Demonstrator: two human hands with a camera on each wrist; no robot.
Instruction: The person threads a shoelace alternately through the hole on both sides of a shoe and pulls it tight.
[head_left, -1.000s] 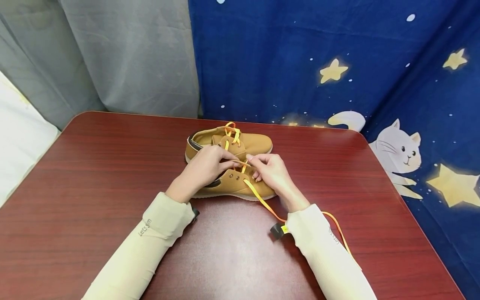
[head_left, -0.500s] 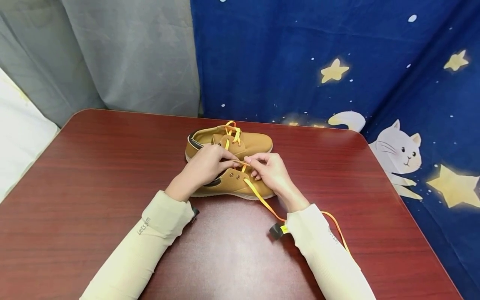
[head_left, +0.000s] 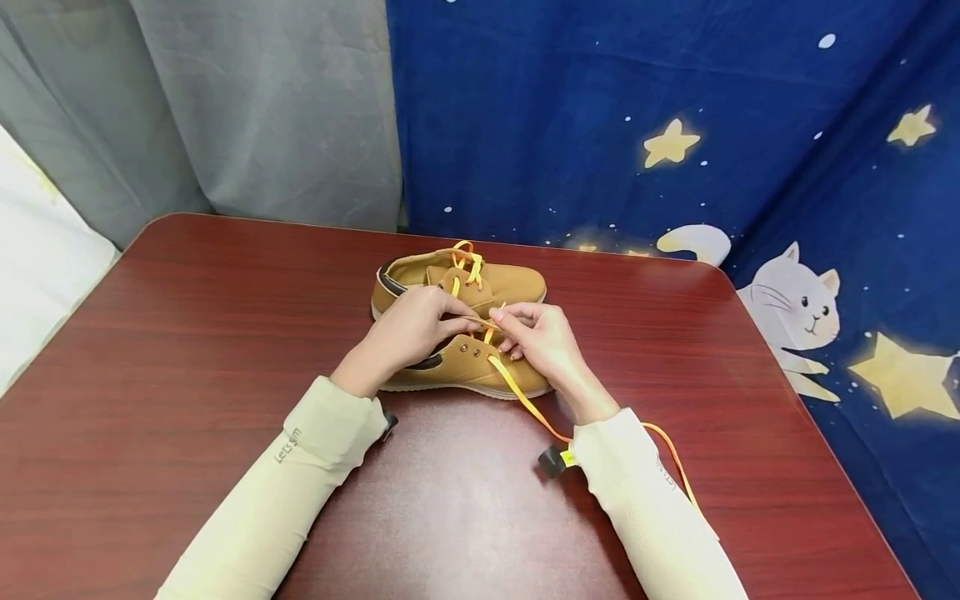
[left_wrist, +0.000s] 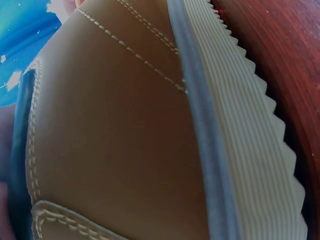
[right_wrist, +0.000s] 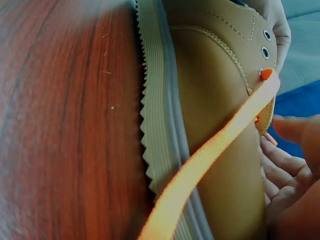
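Observation:
Two tan shoes lie on the table, toes to the right. In the head view my left hand [head_left: 416, 329] reaches over the near shoe [head_left: 457, 371] and pinches its far eyelet flap. My right hand [head_left: 543, 340] is above the toe, thumb and fingers pinching the shoelace by that flap; a short bit of lace rises over the fingertips. The long yellow-orange end of the shoelace [right_wrist: 220, 145] leaves a near-side eyelet and crosses the sole in the right wrist view. The left wrist view is filled by the shoe's side [left_wrist: 120, 120]; the left fingers are mostly hidden there.
The far shoe [head_left: 513, 283] is laced with a yellow lace and stands right behind the near one. The loose lace runs under the right forearm onto the reddish-brown table [head_left: 225, 333]. Grey and blue curtains [head_left: 525, 108] hang behind the table.
A short piece of shoelace now stands up above my right fingertips, which was not visible half a second ago. Both hands keep nearly the same place; the shoes stay put.

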